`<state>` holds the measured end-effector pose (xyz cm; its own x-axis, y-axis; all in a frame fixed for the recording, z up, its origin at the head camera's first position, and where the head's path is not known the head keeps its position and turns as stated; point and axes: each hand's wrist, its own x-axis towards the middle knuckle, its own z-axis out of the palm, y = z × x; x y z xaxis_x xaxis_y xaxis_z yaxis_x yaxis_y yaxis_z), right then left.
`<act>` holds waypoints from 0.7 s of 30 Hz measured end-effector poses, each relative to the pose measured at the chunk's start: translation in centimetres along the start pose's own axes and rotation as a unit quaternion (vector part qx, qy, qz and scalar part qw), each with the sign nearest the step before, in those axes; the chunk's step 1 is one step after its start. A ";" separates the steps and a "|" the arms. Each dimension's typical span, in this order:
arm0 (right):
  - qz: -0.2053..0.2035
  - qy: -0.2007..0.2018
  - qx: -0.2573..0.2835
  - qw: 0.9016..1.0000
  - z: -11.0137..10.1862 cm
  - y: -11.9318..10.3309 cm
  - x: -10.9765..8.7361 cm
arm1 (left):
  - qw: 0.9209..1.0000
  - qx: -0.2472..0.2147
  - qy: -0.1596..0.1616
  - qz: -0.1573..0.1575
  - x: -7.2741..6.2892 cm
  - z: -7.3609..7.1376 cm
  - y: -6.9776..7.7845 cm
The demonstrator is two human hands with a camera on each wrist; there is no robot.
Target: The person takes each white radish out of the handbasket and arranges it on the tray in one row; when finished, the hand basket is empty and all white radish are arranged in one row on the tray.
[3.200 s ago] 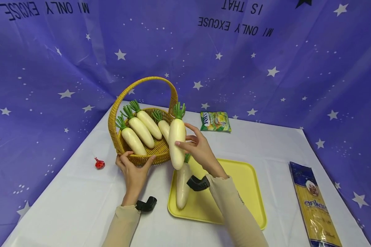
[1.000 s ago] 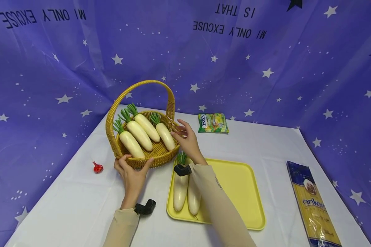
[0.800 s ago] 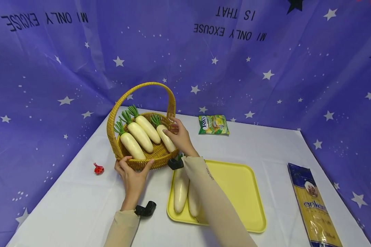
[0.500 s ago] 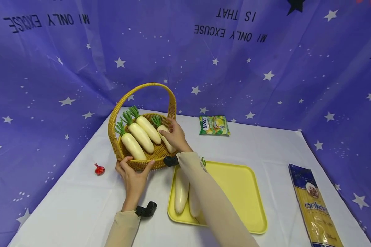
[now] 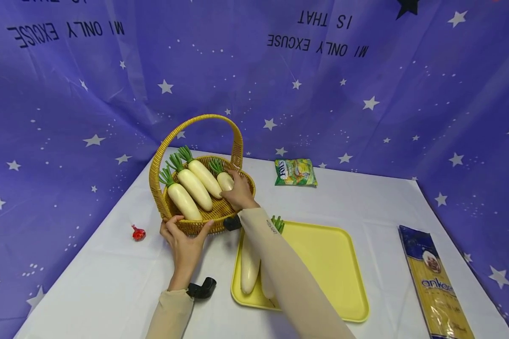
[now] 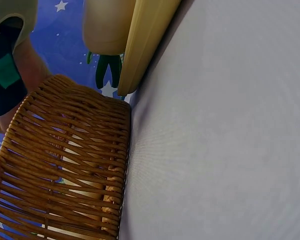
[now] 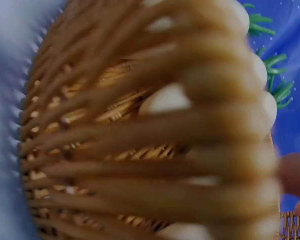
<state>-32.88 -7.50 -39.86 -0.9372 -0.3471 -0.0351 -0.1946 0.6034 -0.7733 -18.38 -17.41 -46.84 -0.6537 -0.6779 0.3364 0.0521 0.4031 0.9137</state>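
Note:
A yellow wicker basket (image 5: 218, 226) stands on the white table with white radishes with green tops in it. My left hand (image 5: 185, 242) holds the basket's near rim, fingers and thumb spread along it. Three radishes (image 5: 195, 188) lie side by side in its left part. Inside the right part, my right hand (image 5: 239, 192) grips another white radish (image 5: 225, 181), whose lower part is hidden by the hand. Basket weave (image 7: 140, 130) fills most of the right wrist view. In the left wrist view the basket wall (image 6: 65, 165) is close up.
A yellow tray (image 5: 322, 263) lies right of the basket, bearing two white radishes (image 5: 249, 268), partly hidden by the right sleeve. A green candy bag (image 5: 296, 172) lies at the back, a spaghetti pack (image 5: 437, 282) at the right, a small red wrapped item (image 5: 138, 233) at the left.
A second radish has come onto the tray from the right hand. That hand has then moved left into the basket and taken hold of another radish. The left hand has stayed on the rim.

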 end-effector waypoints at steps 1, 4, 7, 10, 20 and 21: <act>0.007 -0.003 -0.001 1.000 0.0 0.0 0.1 | 1.000 0.000 0.001 -0.002 0.0 0.0 0.0; 0.019 -0.009 -0.015 1.000 -0.2 -0.1 0.4 | 1.000 0.001 0.000 -0.003 0.0 0.0 0.0; 0.025 -0.020 -0.034 0.999 -0.2 -0.1 0.5 | 1.000 0.002 -0.001 -0.004 0.0 0.0 -0.1; 0.023 -0.030 -0.054 0.998 0.0 -0.1 0.6 | 1.000 0.001 -0.002 -0.004 0.0 0.0 -0.1; 0.033 -0.074 -0.124 0.989 0.4 -0.3 0.6 | 1.000 0.000 -0.010 -0.010 0.0 -0.1 0.0; 0.033 -0.077 -0.128 0.988 0.4 -0.4 0.6 | 1.000 0.000 -0.011 -0.011 0.0 -0.1 0.0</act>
<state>-33.29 -8.22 -39.86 -0.8986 -0.3944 -0.1923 -0.2192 0.7832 -0.5819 -18.28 -17.48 -46.76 -0.6712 -0.6732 0.3103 0.0376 0.3871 0.9213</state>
